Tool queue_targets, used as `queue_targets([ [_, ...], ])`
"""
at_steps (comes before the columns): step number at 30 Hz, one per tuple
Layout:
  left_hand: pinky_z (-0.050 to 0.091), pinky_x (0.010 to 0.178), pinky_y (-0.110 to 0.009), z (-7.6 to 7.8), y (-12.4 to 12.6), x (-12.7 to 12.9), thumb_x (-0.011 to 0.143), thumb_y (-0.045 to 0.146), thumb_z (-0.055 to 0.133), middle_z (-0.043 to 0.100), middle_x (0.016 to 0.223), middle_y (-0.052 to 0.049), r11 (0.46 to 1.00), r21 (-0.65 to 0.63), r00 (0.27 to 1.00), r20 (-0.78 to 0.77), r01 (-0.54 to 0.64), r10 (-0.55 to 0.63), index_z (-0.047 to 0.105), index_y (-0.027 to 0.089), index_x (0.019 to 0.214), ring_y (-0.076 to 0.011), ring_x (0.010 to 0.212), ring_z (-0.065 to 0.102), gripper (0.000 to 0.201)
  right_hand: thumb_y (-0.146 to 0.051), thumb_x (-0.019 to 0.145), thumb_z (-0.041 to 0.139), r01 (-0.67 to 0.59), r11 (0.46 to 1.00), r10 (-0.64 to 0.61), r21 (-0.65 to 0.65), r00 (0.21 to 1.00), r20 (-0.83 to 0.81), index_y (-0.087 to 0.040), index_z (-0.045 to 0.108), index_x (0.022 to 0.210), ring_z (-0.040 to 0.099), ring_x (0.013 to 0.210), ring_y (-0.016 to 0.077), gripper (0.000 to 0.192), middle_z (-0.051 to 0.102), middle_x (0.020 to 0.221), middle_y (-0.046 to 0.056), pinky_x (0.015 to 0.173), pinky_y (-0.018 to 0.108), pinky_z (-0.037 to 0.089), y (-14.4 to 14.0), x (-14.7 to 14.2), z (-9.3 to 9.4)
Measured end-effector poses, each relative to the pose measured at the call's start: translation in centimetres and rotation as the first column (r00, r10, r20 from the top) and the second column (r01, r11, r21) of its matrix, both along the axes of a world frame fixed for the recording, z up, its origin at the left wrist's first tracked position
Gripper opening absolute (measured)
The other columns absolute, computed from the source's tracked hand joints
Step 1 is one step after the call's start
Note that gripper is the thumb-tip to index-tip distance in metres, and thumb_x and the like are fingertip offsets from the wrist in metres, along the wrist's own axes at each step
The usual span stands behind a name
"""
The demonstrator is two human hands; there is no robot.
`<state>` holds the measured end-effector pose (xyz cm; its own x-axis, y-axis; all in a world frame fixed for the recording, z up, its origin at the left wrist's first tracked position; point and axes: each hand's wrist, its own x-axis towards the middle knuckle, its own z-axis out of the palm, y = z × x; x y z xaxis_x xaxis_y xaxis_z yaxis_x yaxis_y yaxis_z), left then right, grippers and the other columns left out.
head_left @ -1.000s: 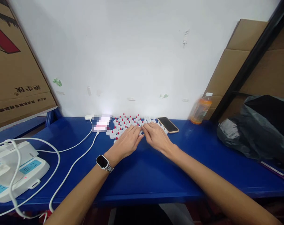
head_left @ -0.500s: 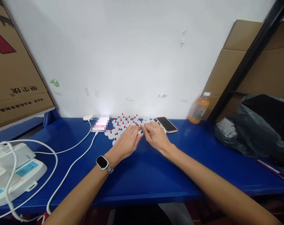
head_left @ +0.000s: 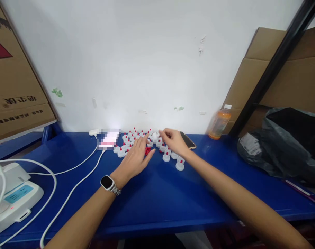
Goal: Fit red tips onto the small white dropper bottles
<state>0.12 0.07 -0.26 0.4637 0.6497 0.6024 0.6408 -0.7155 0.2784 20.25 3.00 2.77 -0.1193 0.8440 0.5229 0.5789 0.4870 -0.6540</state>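
Observation:
My left hand (head_left: 136,154) lies over the left group of white bottle caps with red tips (head_left: 121,152), fingers stretched out and thumb apart. Beside its thumb is a small heap of loose red tips (head_left: 147,150), partly covered by the hand. My right hand (head_left: 173,141) has thumb and forefinger pinched at a plain white cap (head_left: 155,136), which shows no red tip. More red-tipped caps (head_left: 166,156) stand on the blue table (head_left: 157,193), below and left of the right hand.
A phone (head_left: 188,140) lies behind my right hand. A lit phone (head_left: 109,139) with a white cable is at left, near a white power strip (head_left: 22,200). An orange drink bottle (head_left: 219,122) stands by the wall; a dark plastic bag (head_left: 289,145) sits at right.
My hands have moved apart from where they nearly met. The red heap and the caps beneath them now show. My left fingers have spread; my right hand has lifted toward the back.

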Motion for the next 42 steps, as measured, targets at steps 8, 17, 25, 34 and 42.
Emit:
queue_targets([
  [8, 0.046, 0.097, -0.046, 0.2, 0.3, -0.5, 0.1, 0.035, 0.043, 0.056, 0.115, -0.009, 1.0, 0.015, 0.999, -0.041, 0.001, -0.001, 0.054, 0.021, 0.117, -0.0264, 0.111, 0.052, 0.024, -0.02, 0.086, 0.057, 0.221, 0.969, -0.149, -0.113, 0.882, 0.447, -0.013, 0.073, 0.091, 0.067, 0.082, 0.0171, 0.019, 0.075, 0.093, 0.01, 0.072, 0.023, 0.046, 11.4, 0.9, 0.1],
  [17, 0.048, 0.094, -0.045, 0.3, 0.0, -0.4, 0.1, 0.033, 0.043, 0.054, 0.112, -0.009, 1.0, 0.015, 0.998, -0.062, 0.013, -0.012, 0.057, 0.021, 0.111, -0.0253, 0.105, 0.052, 0.021, -0.026, 0.081, 0.067, 0.169, 0.961, -0.006, -0.219, 0.805, 0.593, -0.016, 0.076, 0.087, 0.067, 0.083, 0.0188, 0.016, 0.076, 0.088, 0.008, 0.076, 0.024, 0.046, 13.6, -0.2, -0.5],
  [25, 0.047, 0.094, -0.045, 0.4, 0.0, -0.2, 0.1, 0.032, 0.042, 0.055, 0.111, -0.009, 0.999, 0.033, 0.998, -0.066, 0.001, 0.001, 0.058, 0.021, 0.11, -0.0257, 0.105, 0.052, 0.022, -0.03, 0.079, 0.069, 0.184, 0.966, -0.055, -0.179, 0.829, 0.557, -0.017, 0.073, 0.087, 0.067, 0.082, 0.0196, 0.016, 0.075, 0.088, 0.007, 0.075, 0.026, 0.046, 10.0, 1.2, -0.4],
  [34, 0.043, 0.103, -0.048, 0.1, 0.4, -0.2, 0.099, 0.036, 0.047, 0.053, 0.125, -0.011, 0.994, 0.088, 0.998, -0.018, -0.064, 0.066, 0.048, 0.022, 0.129, -0.028, 0.119, 0.049, 0.034, -0.021, 0.086, 0.059, -0.067, 0.99, 0.086, -0.123, 0.983, 0.159, -0.014, 0.069, 0.092, 0.067, 0.076, 0.0134, 0.013, 0.075, 0.084, 0.005, 0.069, 0.022, 0.048, 3.7, 0.4, 1.0],
  [42, 0.047, 0.088, -0.044, -0.4, 0.1, 0.3, 0.103, 0.035, 0.036, 0.061, 0.109, -0.01, 0.996, 0.037, 0.98, -0.178, -0.086, 0.092, 0.053, 0.019, 0.116, -0.0261, 0.101, 0.056, 0.027, -0.027, 0.089, 0.057, -0.227, 0.964, 0.253, -0.14, 0.943, 0.214, -0.017, 0.071, 0.089, 0.062, 0.069, 0.0143, 0.017, 0.072, 0.077, 0.002, 0.069, 0.027, 0.045, -1.9, -0.1, 1.4],
])
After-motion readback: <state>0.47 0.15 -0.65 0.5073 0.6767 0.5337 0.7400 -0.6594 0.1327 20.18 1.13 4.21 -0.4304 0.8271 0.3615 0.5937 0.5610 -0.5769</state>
